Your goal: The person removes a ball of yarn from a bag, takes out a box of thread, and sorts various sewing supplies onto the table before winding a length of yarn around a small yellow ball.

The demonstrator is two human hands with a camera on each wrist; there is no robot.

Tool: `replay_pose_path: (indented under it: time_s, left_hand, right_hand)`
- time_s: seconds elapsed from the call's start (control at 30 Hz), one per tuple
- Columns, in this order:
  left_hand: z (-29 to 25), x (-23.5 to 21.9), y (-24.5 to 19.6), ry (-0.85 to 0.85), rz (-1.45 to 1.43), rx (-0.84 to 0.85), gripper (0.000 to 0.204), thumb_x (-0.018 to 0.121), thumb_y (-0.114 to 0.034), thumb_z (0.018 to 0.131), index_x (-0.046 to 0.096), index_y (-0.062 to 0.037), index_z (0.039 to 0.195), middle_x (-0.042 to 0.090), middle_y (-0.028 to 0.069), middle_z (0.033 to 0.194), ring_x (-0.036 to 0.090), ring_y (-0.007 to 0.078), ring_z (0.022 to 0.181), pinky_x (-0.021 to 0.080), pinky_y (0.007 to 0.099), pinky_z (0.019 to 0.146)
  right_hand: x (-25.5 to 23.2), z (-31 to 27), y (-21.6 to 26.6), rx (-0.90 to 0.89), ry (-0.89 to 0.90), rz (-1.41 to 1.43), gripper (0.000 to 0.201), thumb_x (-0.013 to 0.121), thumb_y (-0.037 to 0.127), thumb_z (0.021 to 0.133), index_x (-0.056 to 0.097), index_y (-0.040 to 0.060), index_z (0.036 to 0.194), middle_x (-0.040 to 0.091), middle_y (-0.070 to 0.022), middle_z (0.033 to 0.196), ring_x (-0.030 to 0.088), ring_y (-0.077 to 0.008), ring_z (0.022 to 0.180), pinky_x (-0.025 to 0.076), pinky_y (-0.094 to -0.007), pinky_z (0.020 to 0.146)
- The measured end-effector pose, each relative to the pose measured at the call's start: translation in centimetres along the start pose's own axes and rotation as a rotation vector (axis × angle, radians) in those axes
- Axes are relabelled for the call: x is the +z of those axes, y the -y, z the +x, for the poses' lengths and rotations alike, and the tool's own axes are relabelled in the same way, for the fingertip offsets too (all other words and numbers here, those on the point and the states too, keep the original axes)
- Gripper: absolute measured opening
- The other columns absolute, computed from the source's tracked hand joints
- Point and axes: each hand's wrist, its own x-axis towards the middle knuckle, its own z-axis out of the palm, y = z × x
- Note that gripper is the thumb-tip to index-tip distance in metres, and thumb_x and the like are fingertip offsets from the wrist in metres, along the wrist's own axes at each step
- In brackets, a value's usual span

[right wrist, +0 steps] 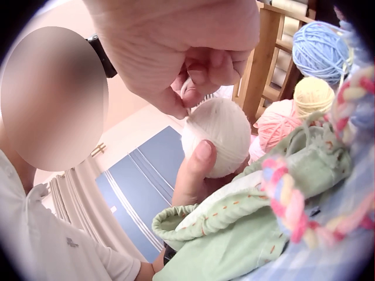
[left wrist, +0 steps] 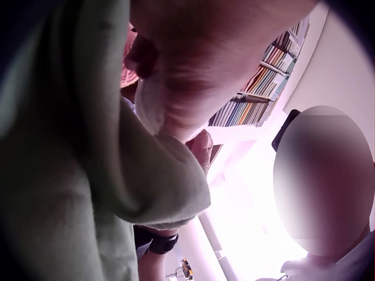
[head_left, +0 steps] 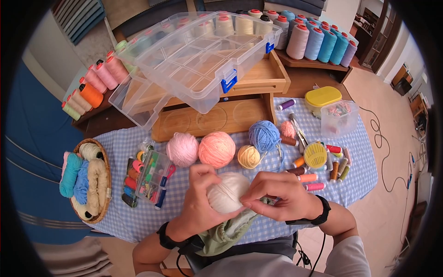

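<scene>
A white ball of yarn [head_left: 227,192] is held just above the near edge of the checked tablecloth [head_left: 355,152]. My left hand [head_left: 199,199] cups it from the left, thumb pressed on its side [right wrist: 199,157]. My right hand [head_left: 272,189] pinches at the ball's right side [right wrist: 218,126] with thumb and fingertips; whether a strand is in the pinch I cannot tell. A pale green cloth pouch [head_left: 228,233] with a drawstring hangs under the ball [right wrist: 234,225]. In the left wrist view the green cloth [left wrist: 88,175] fills most of the frame.
Pink [head_left: 182,148], salmon [head_left: 217,149], yellow [head_left: 249,156] and blue [head_left: 264,135] yarn balls lie in a row behind. A basket of skeins [head_left: 87,181] sits left, a small bobbin box [head_left: 152,177] beside it. Thread spools and scissors [head_left: 300,134] lie right. A clear organiser [head_left: 203,55] stands at the back.
</scene>
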Motion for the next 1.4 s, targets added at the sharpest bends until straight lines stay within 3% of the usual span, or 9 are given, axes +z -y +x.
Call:
replay_pose_path:
  time_s: [0.17, 0.23, 0.37, 0.43, 0.7, 0.83, 1.03, 1.1, 1.4]
  left_hand:
    - [0.0, -0.6, 0.7, -0.039, -0.048, -0.022, 0.086, 0.094, -0.017, 0.054, 0.035, -0.0081, 0.116, 0.039, 0.0142, 0.11, 0.053, 0.026, 0.096, 0.049, 0.0378, 0.08]
    - [0.0, -0.6, 0.5, -0.034, -0.065, -0.02, 0.085, 0.094, -0.018, 0.054, 0.036, -0.0077, 0.116, 0.04, 0.0142, 0.11, 0.052, 0.0259, 0.096, 0.048, 0.0375, 0.08]
    - [-0.1, -0.8, 0.5, -0.051, -0.043, -0.038, 0.083, 0.094, -0.022, 0.056, 0.038, -0.0064, 0.115, 0.043, 0.0144, 0.109, 0.052, 0.0256, 0.097, 0.047, 0.0367, 0.081]
    - [-0.1, -0.9, 0.6, -0.056, -0.039, -0.033, 0.083, 0.093, -0.024, 0.057, 0.038, -0.006, 0.115, 0.044, 0.0145, 0.108, 0.052, 0.0255, 0.097, 0.047, 0.0366, 0.08]
    - [-0.3, -0.7, 0.2, -0.09, -0.136, -0.072, 0.081, 0.093, -0.028, 0.059, 0.039, -0.0048, 0.116, 0.045, 0.0147, 0.108, 0.052, 0.0255, 0.098, 0.047, 0.0369, 0.082]
    - [0.1, -0.9, -0.2, -0.031, -0.187, -0.052, 0.08, 0.091, -0.029, 0.064, 0.04, -0.0044, 0.121, 0.045, 0.0146, 0.109, 0.052, 0.0265, 0.101, 0.045, 0.0378, 0.085]
    - [0.3, -1.4, -0.6, 0.104, -0.135, -0.068, 0.073, 0.087, -0.027, 0.07, 0.043, -0.0056, 0.124, 0.045, 0.0157, 0.114, 0.052, 0.0284, 0.103, 0.045, 0.0385, 0.087]
    - [0.4, -1.5, -0.6, 0.164, -0.048, -0.065, 0.07, 0.086, -0.026, 0.071, 0.044, -0.0058, 0.124, 0.045, 0.0161, 0.115, 0.052, 0.0287, 0.103, 0.045, 0.0386, 0.087]
    - [-0.2, -0.4, 0.5, 0.075, -0.212, -0.083, 0.069, 0.084, -0.026, 0.074, 0.04, -0.0059, 0.122, 0.044, 0.0197, 0.12, 0.053, 0.0322, 0.108, 0.045, 0.0409, 0.09]
  right_hand:
    - [0.1, -0.1, 0.3, 0.119, 0.032, 0.002, 0.008, 0.068, 0.0, 0.084, 0.064, 0.0024, 0.091, 0.065, -0.0086, 0.082, 0.065, -0.0202, 0.07, 0.05, -0.0293, 0.06]
    - [0.1, -0.5, 0.4, 0.255, 0.025, 0.123, 0.009, 0.066, 0.003, 0.088, 0.061, 0.0026, 0.095, 0.068, -0.0076, 0.083, 0.069, -0.018, 0.072, 0.052, -0.0261, 0.063]
    - [0.3, -0.5, 0.7, 0.297, -0.053, 0.198, 0.011, 0.064, 0.005, 0.091, 0.058, 0.0026, 0.099, 0.071, -0.0064, 0.082, 0.07, -0.0159, 0.075, 0.053, -0.0244, 0.067]
    - [0.0, -0.3, 0.7, 0.363, 0.02, 0.175, 0.011, 0.064, 0.005, 0.091, 0.058, 0.002, 0.099, 0.072, -0.0057, 0.083, 0.07, -0.0138, 0.078, 0.054, -0.0242, 0.068]
    - [0.0, -0.2, 0.4, 0.244, 0.109, 0.171, 0.01, 0.065, 0.005, 0.09, 0.064, 0.0018, 0.099, 0.069, -0.0092, 0.082, 0.069, -0.0182, 0.075, 0.053, -0.0278, 0.066]
    - [0.0, -0.2, 0.1, 0.16, 0.123, 0.123, 0.011, 0.066, 0.005, 0.089, 0.066, 0.0016, 0.099, 0.067, -0.011, 0.084, 0.068, -0.0221, 0.075, 0.052, -0.031, 0.065]
    - [-0.1, -0.2, 0.2, 0.177, 0.126, 0.134, 0.01, 0.066, 0.006, 0.089, 0.066, 0.0014, 0.098, 0.066, -0.011, 0.083, 0.067, -0.0236, 0.073, 0.051, -0.0322, 0.064]
    - [-0.1, -0.1, 0.0, 0.16, 0.126, 0.115, 0.01, 0.066, 0.006, 0.089, 0.065, 0.0015, 0.097, 0.066, -0.0104, 0.082, 0.066, -0.0225, 0.072, 0.051, -0.0314, 0.063]
    - [0.5, -0.4, -0.2, 0.258, 0.073, 0.151, 0.006, 0.063, 0.006, 0.091, 0.061, 0.0029, 0.096, 0.065, -0.0053, 0.076, 0.063, -0.0142, 0.065, 0.048, -0.0263, 0.057]
